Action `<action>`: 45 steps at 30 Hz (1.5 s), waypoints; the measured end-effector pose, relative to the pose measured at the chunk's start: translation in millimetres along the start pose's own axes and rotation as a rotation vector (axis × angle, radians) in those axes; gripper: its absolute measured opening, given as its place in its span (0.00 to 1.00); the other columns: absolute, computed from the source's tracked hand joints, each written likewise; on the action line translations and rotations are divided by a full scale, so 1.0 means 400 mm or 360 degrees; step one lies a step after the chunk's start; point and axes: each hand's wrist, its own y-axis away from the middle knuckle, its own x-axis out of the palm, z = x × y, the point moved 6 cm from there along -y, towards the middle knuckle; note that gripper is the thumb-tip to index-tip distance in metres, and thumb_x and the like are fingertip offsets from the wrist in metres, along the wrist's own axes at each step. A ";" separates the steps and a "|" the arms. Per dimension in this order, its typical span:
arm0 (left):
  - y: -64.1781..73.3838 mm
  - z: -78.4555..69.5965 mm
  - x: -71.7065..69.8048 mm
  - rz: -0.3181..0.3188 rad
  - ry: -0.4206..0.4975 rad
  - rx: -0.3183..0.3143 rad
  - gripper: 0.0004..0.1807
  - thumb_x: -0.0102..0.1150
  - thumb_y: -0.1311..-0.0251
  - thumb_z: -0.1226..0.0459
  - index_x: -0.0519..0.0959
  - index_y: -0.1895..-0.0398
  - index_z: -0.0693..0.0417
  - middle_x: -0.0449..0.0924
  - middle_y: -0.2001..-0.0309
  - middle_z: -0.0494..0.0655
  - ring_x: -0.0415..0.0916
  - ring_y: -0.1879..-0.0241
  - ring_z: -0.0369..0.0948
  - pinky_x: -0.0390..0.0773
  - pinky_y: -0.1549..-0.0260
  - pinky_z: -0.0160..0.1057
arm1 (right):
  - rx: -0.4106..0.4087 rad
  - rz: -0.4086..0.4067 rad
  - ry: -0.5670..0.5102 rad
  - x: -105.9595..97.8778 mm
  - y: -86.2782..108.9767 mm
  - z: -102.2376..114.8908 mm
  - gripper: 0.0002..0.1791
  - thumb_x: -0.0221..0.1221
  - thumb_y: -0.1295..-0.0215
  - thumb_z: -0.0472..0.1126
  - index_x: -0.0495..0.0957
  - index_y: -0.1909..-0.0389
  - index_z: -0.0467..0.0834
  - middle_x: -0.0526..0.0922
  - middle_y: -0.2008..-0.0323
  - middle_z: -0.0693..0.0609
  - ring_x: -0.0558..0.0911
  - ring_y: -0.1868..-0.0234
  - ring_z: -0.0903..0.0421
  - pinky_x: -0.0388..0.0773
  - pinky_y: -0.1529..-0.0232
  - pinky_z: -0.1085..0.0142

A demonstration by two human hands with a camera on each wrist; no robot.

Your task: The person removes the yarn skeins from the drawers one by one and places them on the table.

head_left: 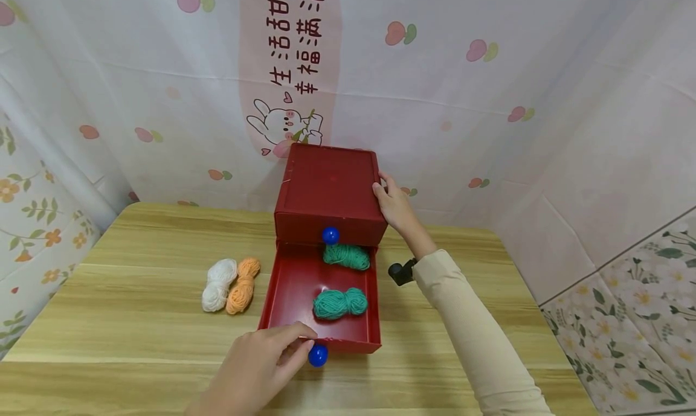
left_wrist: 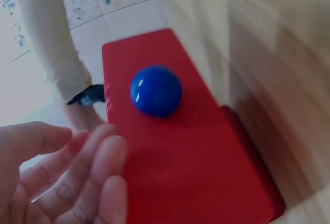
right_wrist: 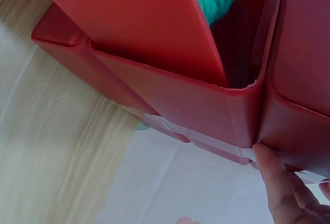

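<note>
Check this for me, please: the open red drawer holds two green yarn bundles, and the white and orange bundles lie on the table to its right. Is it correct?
Not the side: the head view shows the white bundle and orange bundle on the table to the left of the open red drawer. It does hold two green yarn bundles.

The left hand (head_left: pixel 260 363) is just beside the round, glossy blue knob (head_left: pixel 318 355) of the pulled-out lower red drawer (head_left: pixel 290 289), which holds two teal-green yarn skeins (head_left: pixel 337 304). The right hand (head_left: pixel 396 208) rests against the red box-shaped cabinet (head_left: pixel 331 183). White (head_left: pixel 219 285) and orange yarn skeins (head_left: pixel 243 286) lie on the wood-grain table (head_left: pixel 147 277).
</note>
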 end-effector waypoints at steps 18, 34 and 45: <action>-0.137 0.033 0.054 0.0125 0.0037 -0.0172 0.16 0.64 0.46 0.59 0.78 0.53 0.43 0.80 0.56 0.40 0.76 0.60 0.39 0.78 0.65 0.38 | 0.0001 0.0003 -0.0010 0.003 -0.005 -0.002 0.29 0.37 0.26 0.50 0.46 0.28 0.46 0.69 0.41 0.37 0.73 0.44 0.44 0.70 0.43 0.50; -0.179 0.069 0.125 0.0318 0.0129 -0.0299 0.24 0.67 0.49 0.58 0.75 0.47 0.47 0.77 0.49 0.50 0.75 0.51 0.50 0.75 0.55 0.55 | -0.0032 0.0011 -0.0007 0.002 -0.005 0.002 0.30 0.36 0.26 0.50 0.45 0.27 0.44 0.69 0.43 0.36 0.74 0.45 0.43 0.70 0.44 0.50; -0.175 0.069 0.139 0.0389 0.0130 -0.0289 0.25 0.68 0.50 0.60 0.75 0.47 0.49 0.77 0.49 0.53 0.75 0.51 0.51 0.76 0.55 0.55 | -0.0012 0.0004 0.0005 -0.001 -0.003 -0.002 0.30 0.36 0.25 0.50 0.46 0.28 0.45 0.70 0.44 0.37 0.74 0.46 0.44 0.71 0.45 0.50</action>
